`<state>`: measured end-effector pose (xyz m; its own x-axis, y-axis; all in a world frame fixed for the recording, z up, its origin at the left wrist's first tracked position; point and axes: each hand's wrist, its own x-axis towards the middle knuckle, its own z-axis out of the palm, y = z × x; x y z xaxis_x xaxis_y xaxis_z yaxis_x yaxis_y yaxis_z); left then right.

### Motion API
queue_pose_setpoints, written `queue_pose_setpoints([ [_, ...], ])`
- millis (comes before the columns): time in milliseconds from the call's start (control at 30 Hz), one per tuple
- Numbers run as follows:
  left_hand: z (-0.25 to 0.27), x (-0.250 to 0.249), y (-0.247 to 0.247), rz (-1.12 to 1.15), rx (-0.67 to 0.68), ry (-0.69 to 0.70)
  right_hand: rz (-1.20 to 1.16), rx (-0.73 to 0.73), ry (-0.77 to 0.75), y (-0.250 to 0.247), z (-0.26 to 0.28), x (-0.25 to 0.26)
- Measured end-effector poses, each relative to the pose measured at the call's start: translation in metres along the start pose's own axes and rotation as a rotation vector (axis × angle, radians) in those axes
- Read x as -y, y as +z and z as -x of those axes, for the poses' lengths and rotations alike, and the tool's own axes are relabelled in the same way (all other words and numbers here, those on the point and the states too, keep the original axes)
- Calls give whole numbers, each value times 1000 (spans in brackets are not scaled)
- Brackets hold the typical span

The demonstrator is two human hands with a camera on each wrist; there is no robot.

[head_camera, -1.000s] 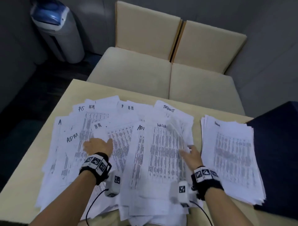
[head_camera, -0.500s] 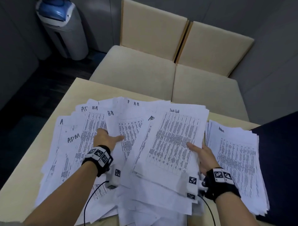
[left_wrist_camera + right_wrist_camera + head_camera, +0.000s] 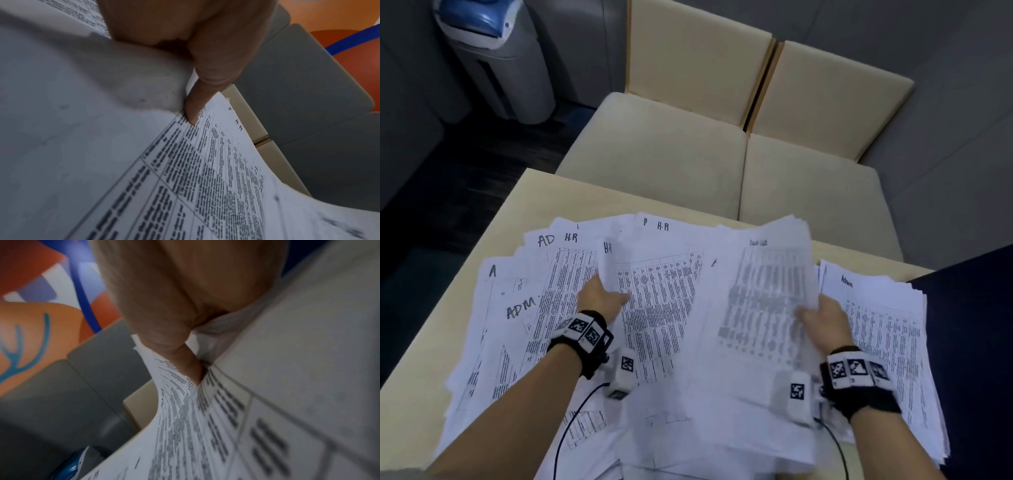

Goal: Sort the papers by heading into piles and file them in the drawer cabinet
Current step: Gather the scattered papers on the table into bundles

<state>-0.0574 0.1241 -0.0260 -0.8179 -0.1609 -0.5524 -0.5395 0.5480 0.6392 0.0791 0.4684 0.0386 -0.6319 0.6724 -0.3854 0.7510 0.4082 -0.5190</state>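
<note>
The right hand [image 3: 822, 320] pinches a lifted sheaf of task-list sheets [image 3: 763, 308] above the unsorted spread [image 3: 524, 308]. The left hand [image 3: 602, 296] pinches an H-R sheet [image 3: 657, 294]. Best bet: check each heading, grip near the edge, start piles well apart from the Admin pile [image 3: 883, 329].

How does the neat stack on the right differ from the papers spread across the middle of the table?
The right stack is squared up; the spread papers are fanned loosely. The stack shows one heading; the spread shows ADM and H-R. No hand holds the stack; both hands grip spread sheets. Both are printed tables with handwritten headings.
</note>
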Motion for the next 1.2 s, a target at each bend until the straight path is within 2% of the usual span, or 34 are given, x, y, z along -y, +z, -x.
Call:
queue_pose_setpoints([
  [100, 0, 0, -1, -21, 6, 11, -47, -158, -84, -60, 12, 15],
  [167, 0, 1, -1, -24, 14, 8, -172, -216, -123, -92, 22, 27],
  [267, 2, 3, -3, -16, 26, 34, -547, -188, -139, -122, 46, 55],
  [333, 4, 7, -4, 72, 69, 82, -750, -94, -158, -124, 62, 75],
  [400, 8, 10, -5, 249, 96, 100, -784, -1, -172, -101, 64, 90],
  [533, 8, 19, -7, 454, 105, 43, -594, 173, -148, -9, 43, 73],
  [633, 9, 21, -11, 310, 75, 55, -272, 319, -27, 59, 30, 41],
  [700, 12, 13, -13, 161, 29, 33, -209, 291, 43, 86, 26, 32],
  [767, 17, 3, -14, 115, 54, -5, -206, 257, 68, 98, 22, 33],
  [833, 21, -4, -9, 185, 148, -62, -184, 282, 67, 101, 15, 38],
  [933, 26, -13, -3, 341, 269, -45, -152, 375, 19, 108, 10, 40],
  [1000, 24, -16, 1, 295, 336, -32, -110, 441, -24, 111, 13, 44],
  [1067, 21, -16, 3, 260, 365, -14, -96, 439, -67, 110, 16, 46],
  [1200, 28, -19, -15, 375, 457, 30, -301, 403, 12, 96, 17, 37],
])
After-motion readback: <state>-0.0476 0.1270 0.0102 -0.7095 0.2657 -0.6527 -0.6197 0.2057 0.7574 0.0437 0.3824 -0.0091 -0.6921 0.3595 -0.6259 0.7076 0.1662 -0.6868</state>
